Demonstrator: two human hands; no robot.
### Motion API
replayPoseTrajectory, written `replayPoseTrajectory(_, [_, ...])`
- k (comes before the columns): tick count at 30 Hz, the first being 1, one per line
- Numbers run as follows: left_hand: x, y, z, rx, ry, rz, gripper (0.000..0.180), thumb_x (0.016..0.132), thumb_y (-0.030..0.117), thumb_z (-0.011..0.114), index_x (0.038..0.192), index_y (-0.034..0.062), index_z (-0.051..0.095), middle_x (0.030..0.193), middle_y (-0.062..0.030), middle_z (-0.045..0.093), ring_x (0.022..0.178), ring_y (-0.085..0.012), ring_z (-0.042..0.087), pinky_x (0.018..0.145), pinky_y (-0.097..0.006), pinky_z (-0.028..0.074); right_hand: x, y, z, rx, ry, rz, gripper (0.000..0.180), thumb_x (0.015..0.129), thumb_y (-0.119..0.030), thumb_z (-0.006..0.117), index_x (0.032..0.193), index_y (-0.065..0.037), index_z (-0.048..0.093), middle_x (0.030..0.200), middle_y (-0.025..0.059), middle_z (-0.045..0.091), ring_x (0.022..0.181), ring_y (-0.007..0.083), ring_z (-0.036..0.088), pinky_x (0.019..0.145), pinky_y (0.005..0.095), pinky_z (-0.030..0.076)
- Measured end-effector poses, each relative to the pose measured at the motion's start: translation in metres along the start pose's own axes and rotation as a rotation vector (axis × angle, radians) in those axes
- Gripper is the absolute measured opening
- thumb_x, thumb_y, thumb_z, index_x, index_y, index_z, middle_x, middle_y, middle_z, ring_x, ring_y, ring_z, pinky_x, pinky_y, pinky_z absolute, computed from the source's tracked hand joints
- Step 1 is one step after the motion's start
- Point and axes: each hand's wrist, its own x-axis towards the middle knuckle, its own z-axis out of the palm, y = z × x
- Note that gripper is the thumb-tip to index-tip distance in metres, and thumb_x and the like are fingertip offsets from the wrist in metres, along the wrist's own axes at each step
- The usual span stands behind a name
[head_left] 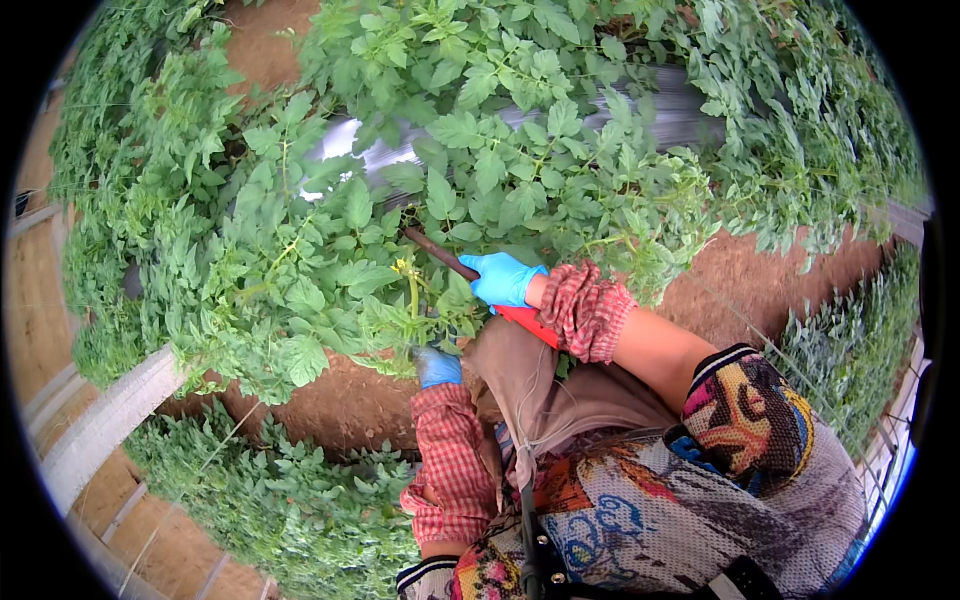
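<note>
My right hand [500, 279], in a blue glove, is closed round a long dark brown rod-like tool [438, 252]. The rod's tip reaches up and left into the tomato leaves. A red piece [528, 323] shows below the right wrist; I cannot make out whether it belongs to the same tool. Lower and to the left is my left hand [437, 367], also blue-gloved, at the base of a leafy tomato plant [415, 290] with small yellow flowers [405, 267]. Leaves and shade hide its fingers. Both forearms wear red checked sleeve covers.
Shiny silver plastic film [660, 110] covers the bed behind the leaves. Brown soil [330, 410] runs between the rows, with another green row [290, 500] at the lower left. A pale post [115, 425] slants in from the left. Thin strings cross the rows.
</note>
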Motion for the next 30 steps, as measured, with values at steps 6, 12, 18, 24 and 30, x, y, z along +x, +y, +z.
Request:
replayPoseTrajectory(6, [-0.005, 0.026, 0.037, -0.195, -0.135, -0.094, 0.038, 0.092, 0.025, 0.041, 0.121, 0.0025, 0.052, 0.128, -0.0086, 0.052, 0.114, -0.0258, 0.05, 0.097, -0.043, 0.041, -0.041, -0.005, -0.02, 0.167, -0.002, -0.013, 0.059, 0.081, -0.011, 0.048, 0.138, -0.01, 0.033, 0.084, 0.0169, 0.063, 0.051, 0.0199, 0.06, 0.051, 0.0339, 0.053])
replayPoseTrajectory(12, [-0.011, 0.028, 0.034, -0.243, -0.057, -0.088, 0.041, 0.091, 0.027, 0.041, 0.123, 0.0016, 0.049, 0.128, -0.011, 0.051, 0.117, -0.0273, 0.047, 0.098, -0.045, 0.04, -0.029, 0.003, -0.013, -0.067, 0.022, -0.014, 0.052, 0.08, -0.01, 0.047, 0.132, -0.009, 0.04, 0.082, 0.0182, 0.063, 0.054, 0.024, 0.063, 0.052, 0.0359, 0.054])
replayPoseTrajectory(18, [-0.009, 0.041, 0.017, -0.171, -0.209, -0.042, 0.044, 0.092, 0.033, 0.038, 0.12, 0.0015, 0.05, 0.128, -0.0127, 0.05, 0.117, -0.0299, 0.047, 0.098, -0.046, 0.04, 0.033, 0.017, 0.006, -0.27, 0.1, -0.074, 0.033, 0.076, -0.009, 0.048, 0.108, -0.006, 0.053, 0.082, 0.0192, 0.063, 0.066, 0.0316, 0.064, 0.06, 0.041, 0.052])
replayPoseTrajectory(24, [-0.011, 0.06, -0.008, -0.003, -0.057, -0.096, 0.046, 0.088, 0.035, 0.045, 0.121, 0.0037, 0.05, 0.127, -0.0128, 0.051, 0.117, -0.0316, 0.046, 0.098, -0.048, 0.04, 0.04, 0.003, 0.043, -0.257, 0.176, -0.047, 0.031, 0.076, -0.012, 0.051, 0.107, -0.01, 0.056, 0.087, 0.019, 0.063, 0.077, 0.0357, 0.062, 0.068, 0.0441, 0.049])
replayPoseTrajectory(30, [-0.03, 0.079, -0.064, 0.289, -0.247, -0.13, 0.04, 0.084, 0.023, 0.054, 0.119, 0.0038, 0.048, 0.126, -0.0141, 0.05, 0.116, -0.0313, 0.047, 0.096, -0.049, 0.041, 0.015, 0.01, 0.101, -0.221, 0.296, -0.119, 0.049, 0.078, -0.008, 0.05, 0.126, -0.014, 0.048, 0.089, 0.0201, 0.064, 0.071, 0.0296, 0.065, 0.063, 0.0387, 0.053])
